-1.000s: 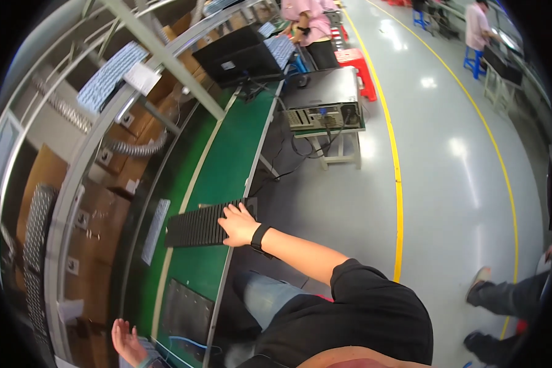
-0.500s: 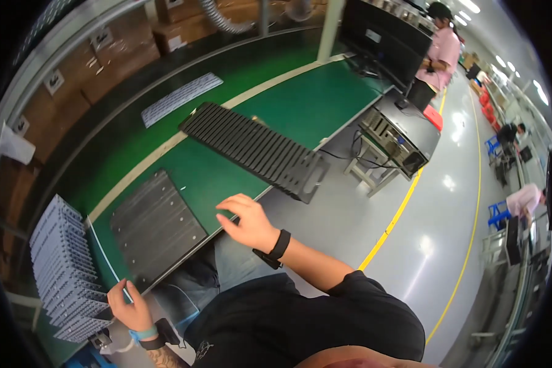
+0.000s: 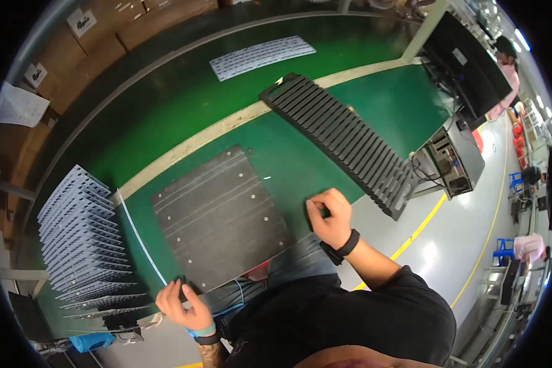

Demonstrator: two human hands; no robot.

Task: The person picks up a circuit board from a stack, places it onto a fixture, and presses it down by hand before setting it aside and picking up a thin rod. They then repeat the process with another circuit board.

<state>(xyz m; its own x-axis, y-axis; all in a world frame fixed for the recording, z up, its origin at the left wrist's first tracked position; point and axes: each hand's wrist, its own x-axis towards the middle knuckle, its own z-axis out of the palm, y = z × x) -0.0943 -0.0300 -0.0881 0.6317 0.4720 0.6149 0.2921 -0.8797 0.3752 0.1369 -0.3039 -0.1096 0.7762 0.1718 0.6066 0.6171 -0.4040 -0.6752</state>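
Note:
My left hand (image 3: 184,305) is at the near left corner of a dark, flat square plate (image 3: 224,214) lying on the green bench. Its fingers are apart and it holds nothing. To the right of the plate, my right hand (image 3: 331,218) hovers by the bench's near edge. Its fingers are curled in toward the thumb, with nothing visible in them. A black slotted rack (image 3: 343,141) lies slantwise beyond that hand, its near end jutting over the bench edge. Left of the plate stands a row of pale grey perforated panels (image 3: 83,239), set close together.
Another pale perforated sheet (image 3: 262,57) lies at the back of the green bench (image 3: 288,162). A black monitor (image 3: 466,67) and an opened computer case (image 3: 451,156) are at the right. Cardboard boxes (image 3: 92,55) line the back left. Another person (image 3: 506,76) is at the far right.
The view has swung left, so the bench things appear farther right. My right hand's fingers, stretched before, are now curled in. The plate, rack and panels keep their places on the bench.

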